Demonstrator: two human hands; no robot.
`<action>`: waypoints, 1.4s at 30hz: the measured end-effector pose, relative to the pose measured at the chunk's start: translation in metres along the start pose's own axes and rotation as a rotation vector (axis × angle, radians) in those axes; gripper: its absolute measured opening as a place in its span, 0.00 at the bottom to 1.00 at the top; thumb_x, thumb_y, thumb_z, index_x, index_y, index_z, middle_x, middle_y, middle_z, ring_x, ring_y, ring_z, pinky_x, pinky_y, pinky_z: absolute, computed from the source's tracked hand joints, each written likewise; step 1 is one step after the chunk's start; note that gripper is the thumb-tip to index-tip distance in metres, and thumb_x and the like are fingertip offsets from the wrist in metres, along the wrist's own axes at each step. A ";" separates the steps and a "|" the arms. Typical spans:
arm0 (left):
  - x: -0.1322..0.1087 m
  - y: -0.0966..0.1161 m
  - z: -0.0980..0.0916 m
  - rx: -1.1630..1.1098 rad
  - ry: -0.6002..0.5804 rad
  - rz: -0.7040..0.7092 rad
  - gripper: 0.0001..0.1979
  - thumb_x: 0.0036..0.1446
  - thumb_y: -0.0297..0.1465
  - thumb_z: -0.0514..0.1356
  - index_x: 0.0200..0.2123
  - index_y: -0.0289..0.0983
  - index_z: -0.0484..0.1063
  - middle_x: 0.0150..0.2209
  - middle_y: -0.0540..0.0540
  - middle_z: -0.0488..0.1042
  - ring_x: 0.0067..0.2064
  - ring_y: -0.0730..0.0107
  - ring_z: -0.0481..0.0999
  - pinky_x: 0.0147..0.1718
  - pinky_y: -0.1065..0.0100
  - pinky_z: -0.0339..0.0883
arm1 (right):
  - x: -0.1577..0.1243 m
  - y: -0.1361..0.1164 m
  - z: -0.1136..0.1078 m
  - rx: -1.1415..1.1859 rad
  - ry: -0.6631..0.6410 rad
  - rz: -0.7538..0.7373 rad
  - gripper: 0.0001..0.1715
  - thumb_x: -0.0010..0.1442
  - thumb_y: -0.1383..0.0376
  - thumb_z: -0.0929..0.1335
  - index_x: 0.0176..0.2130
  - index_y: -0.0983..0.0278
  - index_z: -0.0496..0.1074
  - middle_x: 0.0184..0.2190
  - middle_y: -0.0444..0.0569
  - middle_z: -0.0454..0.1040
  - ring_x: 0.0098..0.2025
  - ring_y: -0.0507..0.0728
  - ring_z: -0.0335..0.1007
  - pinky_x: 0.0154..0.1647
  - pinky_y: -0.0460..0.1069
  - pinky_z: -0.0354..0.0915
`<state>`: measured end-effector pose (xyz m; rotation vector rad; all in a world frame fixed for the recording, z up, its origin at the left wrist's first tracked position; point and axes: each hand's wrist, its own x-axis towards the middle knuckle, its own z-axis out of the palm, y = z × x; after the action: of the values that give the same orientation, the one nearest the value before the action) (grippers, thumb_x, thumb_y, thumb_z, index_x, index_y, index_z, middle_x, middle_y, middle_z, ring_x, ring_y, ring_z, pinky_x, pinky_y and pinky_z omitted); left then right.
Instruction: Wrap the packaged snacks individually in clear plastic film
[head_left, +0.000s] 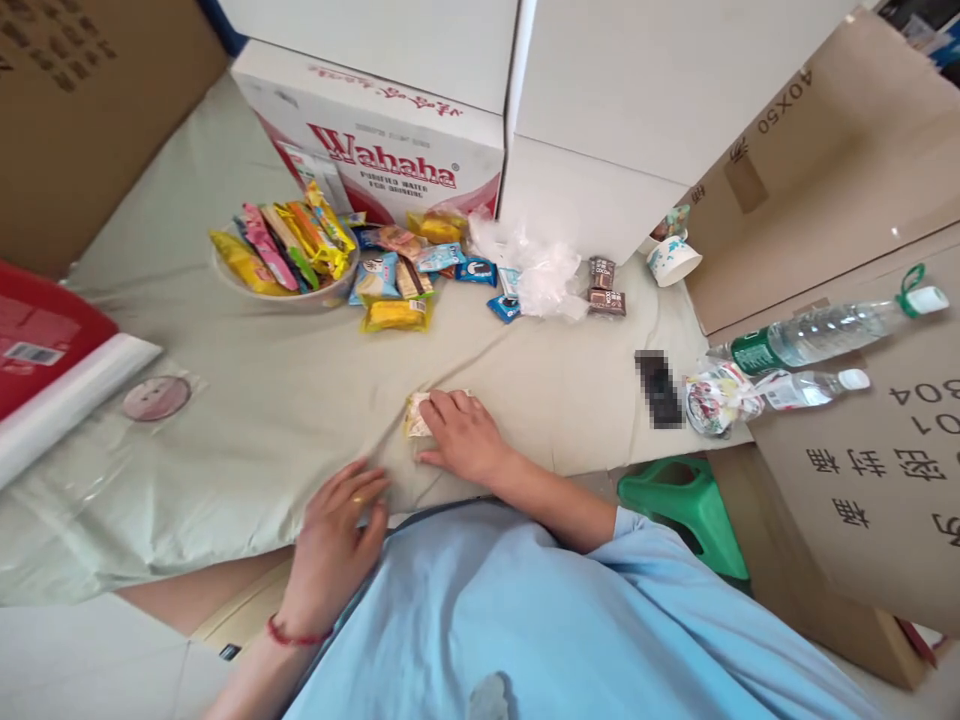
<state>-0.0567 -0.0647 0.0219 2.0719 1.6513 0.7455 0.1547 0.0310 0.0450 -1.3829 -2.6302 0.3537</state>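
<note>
My right hand [463,435] rests on the pale green tablecloth [247,400], fingers curled over a small yellowish snack packet [415,415] that pokes out on its left. My left hand [337,540] lies near the table's front edge with fingers spread and flat, holding nothing; a red string circles its wrist. A bowl [281,285] full of long colourful snack packets stands at the back. Several loose packets [397,285] lie to the right of the bowl.
A white-and-red Wahaha carton [375,140] and a plain white box [637,110] stand behind. Crumpled clear plastic [544,275], brown packets [604,290], a paper cup [673,260], two water bottles [817,335], cardboard boxes [862,470] and a green stool [686,500] are at right.
</note>
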 end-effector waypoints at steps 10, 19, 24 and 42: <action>0.006 -0.003 -0.040 -0.057 0.140 -0.478 0.14 0.55 0.47 0.57 0.40 0.81 0.75 0.47 0.73 0.81 0.62 0.47 0.76 0.61 0.37 0.70 | -0.048 0.159 -0.047 0.384 0.546 0.779 0.28 0.75 0.60 0.53 0.67 0.60 0.62 0.58 0.56 0.76 0.55 0.60 0.75 0.52 0.52 0.70; 0.147 -0.033 -0.058 0.245 0.350 -0.185 0.18 0.63 0.40 0.56 0.52 0.40 0.75 0.54 0.35 0.77 0.61 0.46 0.73 0.63 0.45 0.64 | -0.052 0.303 -0.033 0.053 0.736 1.015 0.20 0.62 0.66 0.62 0.51 0.69 0.72 0.50 0.67 0.76 0.54 0.68 0.71 0.61 0.63 0.63; 0.238 -0.060 -0.054 0.368 0.177 -0.332 0.14 0.62 0.37 0.58 0.48 0.38 0.74 0.53 0.34 0.75 0.55 0.47 0.74 0.50 0.54 0.69 | -0.048 0.288 -0.014 0.046 0.817 0.956 0.20 0.61 0.66 0.61 0.50 0.68 0.71 0.50 0.66 0.76 0.54 0.68 0.71 0.61 0.64 0.63; 0.314 0.036 -0.049 -0.892 0.301 -0.473 0.11 0.73 0.24 0.44 0.35 0.40 0.55 0.30 0.58 0.64 0.25 0.86 0.57 0.29 0.77 0.55 | -0.042 0.284 -0.025 0.186 0.684 1.000 0.22 0.67 0.52 0.61 0.45 0.66 0.74 0.48 0.65 0.78 0.52 0.65 0.71 0.59 0.59 0.63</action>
<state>-0.0074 0.2308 0.1330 0.9491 1.4546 1.3375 0.4087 0.1548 -0.0101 -2.1472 -1.2216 0.1572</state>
